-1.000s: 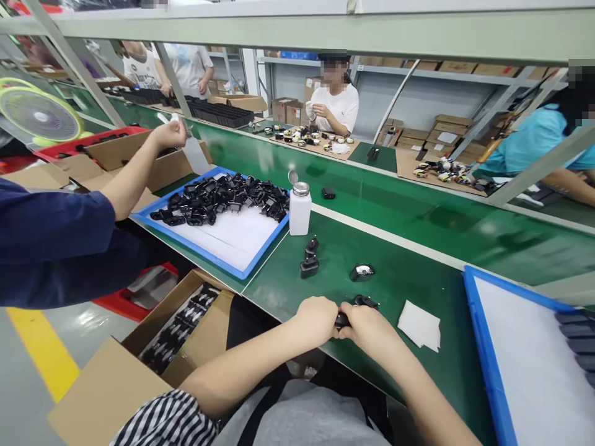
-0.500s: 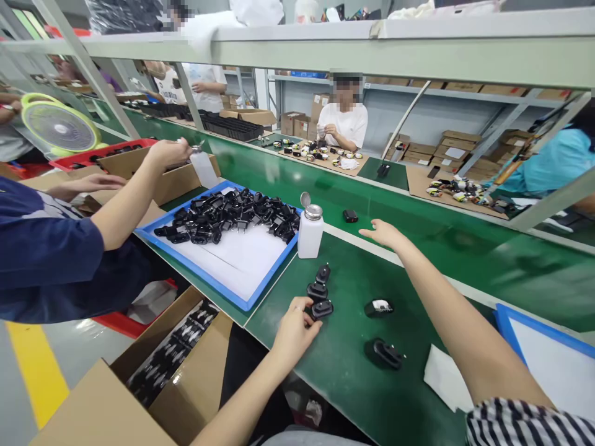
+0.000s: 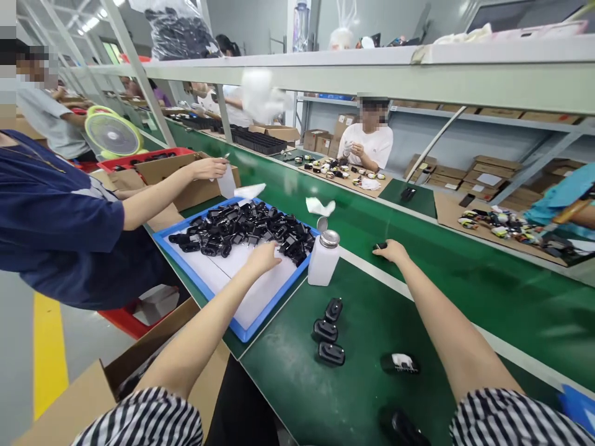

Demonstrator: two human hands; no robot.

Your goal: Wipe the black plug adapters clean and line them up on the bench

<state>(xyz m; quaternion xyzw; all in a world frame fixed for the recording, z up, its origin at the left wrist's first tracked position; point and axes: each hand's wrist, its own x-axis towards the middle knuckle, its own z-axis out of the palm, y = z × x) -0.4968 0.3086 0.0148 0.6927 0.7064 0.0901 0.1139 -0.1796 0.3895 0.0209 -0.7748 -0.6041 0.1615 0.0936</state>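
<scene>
My left hand point(image 3: 264, 257) is over the blue-rimmed tray point(image 3: 245, 334), at the near edge of a heap of black plug adapters point(image 3: 246, 223). Its fingers look apart, though some are hidden, and I see nothing held. My right hand point(image 3: 394, 251) reaches over the green belt, its fingers closed on a small black plug adapter point(image 3: 380, 246). Three black plug adapters point(image 3: 325, 331) stand in a row on the green table. Closer to my right arm is a black housing with a white part point(image 3: 400, 363). Another black piece point(image 3: 403, 427) is blurred at the bottom edge.
A white pump bottle point(image 3: 324, 259) with its lid up stands beside the tray. White tissue-like scraps point(image 3: 320, 206) show above the belt. To my left, a co-worker's hand point(image 3: 211, 168) holds a bottle. Open cardboard point(image 3: 60, 409) lies at lower left; a shelf beam point(image 3: 325, 74) crosses overhead.
My left hand has let go of the nearest plug adapter in the row and moved left over the tray. My right hand has closed on the adapter lying on the belt. The view has shifted.
</scene>
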